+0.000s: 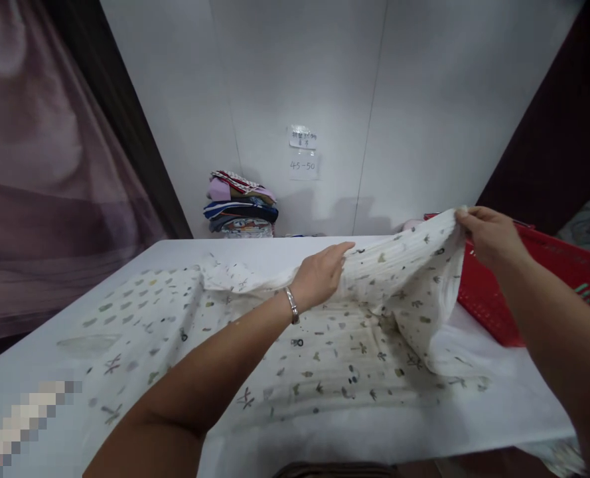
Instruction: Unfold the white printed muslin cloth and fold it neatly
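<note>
In the head view, I see the cloth (319,358) across the middle. My right hand (491,236), right of the middle, pinches its lifted edge. My left hand (319,275) has straight fingers; I can't tell if they grip. It looks light and floppy; edges seem best to hold.

A cloth (324,358) lies mostly on the table (518,392), basket (484,299) at right, clothes stack (242,207) seemingly behind the table.

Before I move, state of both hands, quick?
Left hand: open, fingers extended, against the patterned cloth.
Right hand: closed, holding part of the patterned cloth up.
</note>
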### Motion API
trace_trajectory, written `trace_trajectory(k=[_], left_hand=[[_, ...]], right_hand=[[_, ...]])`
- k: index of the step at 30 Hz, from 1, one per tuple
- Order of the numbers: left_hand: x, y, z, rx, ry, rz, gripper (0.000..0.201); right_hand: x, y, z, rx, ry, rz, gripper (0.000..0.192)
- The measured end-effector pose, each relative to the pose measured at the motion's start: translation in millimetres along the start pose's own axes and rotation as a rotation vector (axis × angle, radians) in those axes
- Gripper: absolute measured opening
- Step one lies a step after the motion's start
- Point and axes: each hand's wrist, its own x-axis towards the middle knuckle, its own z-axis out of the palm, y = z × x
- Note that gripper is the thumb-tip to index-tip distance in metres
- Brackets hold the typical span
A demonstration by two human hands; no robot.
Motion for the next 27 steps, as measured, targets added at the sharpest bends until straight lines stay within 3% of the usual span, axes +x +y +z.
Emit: trace_trajectory(k=[3,6,11,15,20,24,27], left_hand=[[-4,-3,19.4,-0.059,-0.086,-0.120,0.038],[-14,-16,40.5,-0.065,-0.205,-0.208,0.039],[-24,-21,59.0,-0.038,-0.350,-0.209,0.041],[-24,-17,65.2,0.004,-0.370,-0.200,0.041],[-25,-12,68.1,-0.005,-0.339,-0.226,0.039],[-31,-13,72.8,-0.031,-0.256,-0.271,0.036],[-44,-23,78.3,-0.009,-0.166,-0.216,0.035]], right_hand=[[-12,26,5,-0.082,-0.094,0.072,0.031],[-41,52,18,-0.128,-0.273,0.044,0.035],[-94,63,58,-0.281,-0.798,0.069,0.056],[-118,67,93,-0.274,-1.121,0.138,0.052],[-128,78,111,-0.205,-1.135,0.143,0.034],[-126,76,102,-0.223,-1.089,0.164,0.035],[-121,71,89,-0.266,-1.105,0.207,0.038]])
